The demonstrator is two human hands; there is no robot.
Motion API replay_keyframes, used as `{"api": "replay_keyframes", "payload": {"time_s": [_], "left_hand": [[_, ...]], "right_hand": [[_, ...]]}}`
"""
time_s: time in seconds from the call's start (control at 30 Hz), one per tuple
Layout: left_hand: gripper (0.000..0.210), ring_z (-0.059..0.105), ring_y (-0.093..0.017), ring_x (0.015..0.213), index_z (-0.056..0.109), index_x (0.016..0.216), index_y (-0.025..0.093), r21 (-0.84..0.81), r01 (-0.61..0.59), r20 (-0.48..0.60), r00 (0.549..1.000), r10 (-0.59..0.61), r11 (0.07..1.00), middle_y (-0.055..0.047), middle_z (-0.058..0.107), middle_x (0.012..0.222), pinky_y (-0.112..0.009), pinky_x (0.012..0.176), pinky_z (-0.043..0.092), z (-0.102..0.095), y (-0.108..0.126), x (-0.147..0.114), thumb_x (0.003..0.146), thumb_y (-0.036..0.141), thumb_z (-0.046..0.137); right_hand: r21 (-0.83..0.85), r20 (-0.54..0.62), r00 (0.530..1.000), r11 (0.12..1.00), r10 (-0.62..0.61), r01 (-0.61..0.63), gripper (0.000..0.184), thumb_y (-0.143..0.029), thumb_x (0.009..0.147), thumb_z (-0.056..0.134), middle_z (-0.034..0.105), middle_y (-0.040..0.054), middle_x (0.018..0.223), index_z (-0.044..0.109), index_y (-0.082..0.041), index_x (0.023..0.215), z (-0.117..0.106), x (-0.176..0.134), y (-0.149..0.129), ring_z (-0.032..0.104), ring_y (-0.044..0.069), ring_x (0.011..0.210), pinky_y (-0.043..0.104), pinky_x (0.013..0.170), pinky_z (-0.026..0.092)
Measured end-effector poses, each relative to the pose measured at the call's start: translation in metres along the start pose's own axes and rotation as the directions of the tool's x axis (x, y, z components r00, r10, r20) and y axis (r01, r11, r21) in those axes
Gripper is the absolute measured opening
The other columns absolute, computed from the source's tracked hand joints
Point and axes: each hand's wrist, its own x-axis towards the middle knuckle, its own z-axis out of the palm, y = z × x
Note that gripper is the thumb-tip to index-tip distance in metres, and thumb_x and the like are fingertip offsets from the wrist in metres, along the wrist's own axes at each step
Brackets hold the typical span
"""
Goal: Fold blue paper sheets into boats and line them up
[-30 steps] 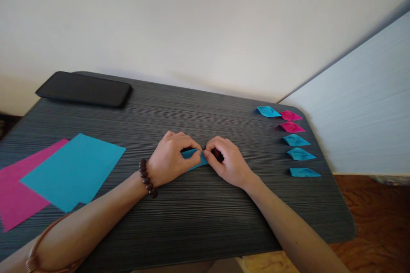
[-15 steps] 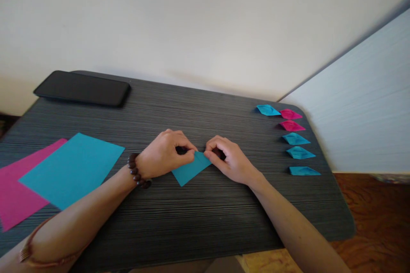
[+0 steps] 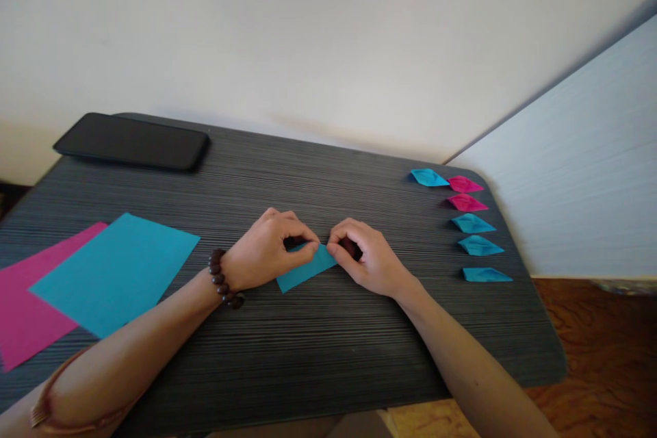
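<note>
A small folded piece of blue paper lies at the middle of the dark table, between my two hands. My left hand, with a dark bead bracelet at its wrist, pinches the paper's far edge between thumb and fingers. Close by on the right, my right hand pinches the same edge near its right end. The fingertips of both hands almost meet, and they hide part of the far edge.
A blue sheet overlaps a pink sheet on the left. A black phone-like slab lies at the back left. Several folded blue and pink paper boats line the right side of the table. A wall stands behind.
The blue paper's near part now shows as a narrower strip, its pointed near corner gone from view. My left fingertips have slid slightly right; my right hand stays almost in place.
</note>
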Motion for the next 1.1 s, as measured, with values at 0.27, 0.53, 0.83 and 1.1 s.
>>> {"api": "replay_keyframes", "payload": {"time_s": [0.27, 0.53, 0.83, 1.1], "left_hand": [[0.012, 0.06, -0.012, 0.068, 0.069, 0.07, 0.022, -0.092, 0.017, -0.029, 0.999, -0.02, 0.996, 0.005, 0.068, 0.069, -0.028, 0.076, 0.038, -0.002, -0.002, 0.0, 0.077, 0.023, 0.059], [0.013, 0.06, -0.012, 0.066, 0.07, 0.07, 0.021, -0.167, 0.062, -0.003, 0.998, -0.064, 0.984, 0.003, 0.067, 0.068, -0.026, 0.071, 0.042, -0.004, -0.003, 0.001, 0.076, 0.022, 0.059], [0.015, 0.061, -0.013, 0.068, 0.07, 0.071, 0.019, -0.202, 0.115, 0.02, 0.993, -0.113, 0.973, 0.002, 0.069, 0.071, -0.026, 0.07, 0.045, -0.01, -0.003, 0.0, 0.078, 0.024, 0.057], [0.019, 0.062, -0.014, 0.069, 0.07, 0.075, 0.021, -0.143, 0.033, 0.009, 0.999, -0.032, 0.989, 0.002, 0.07, 0.072, -0.027, 0.07, 0.046, -0.008, -0.003, 0.0, 0.082, 0.028, 0.053]], "right_hand": [[0.02, -0.001, 0.998, 0.998, -0.063, 0.063, 0.013, -0.016, 0.083, 0.048, 0.06, 0.0, 0.075, 0.056, -0.017, 0.072, -0.002, 0.0, -0.001, 0.053, 0.012, 0.069, 0.028, 0.069, 0.035], [0.078, 0.018, 0.996, 0.993, -0.092, 0.091, 0.011, -0.013, 0.079, 0.049, 0.062, 0.0004, 0.08, 0.058, -0.017, 0.074, -0.008, -0.002, 0.004, 0.056, 0.012, 0.071, 0.028, 0.071, 0.038], [0.11, -0.021, 0.999, 0.993, -0.043, 0.046, 0.016, -0.009, 0.078, 0.046, 0.063, 0.0029, 0.078, 0.059, -0.017, 0.074, -0.016, -0.005, 0.008, 0.057, 0.014, 0.071, 0.027, 0.069, 0.043], [0.075, -0.033, 0.999, 0.997, -0.018, 0.02, 0.012, -0.023, 0.084, 0.05, 0.062, 0.0028, 0.078, 0.058, -0.018, 0.077, -0.012, -0.006, 0.005, 0.056, 0.014, 0.07, 0.029, 0.07, 0.044]]}}
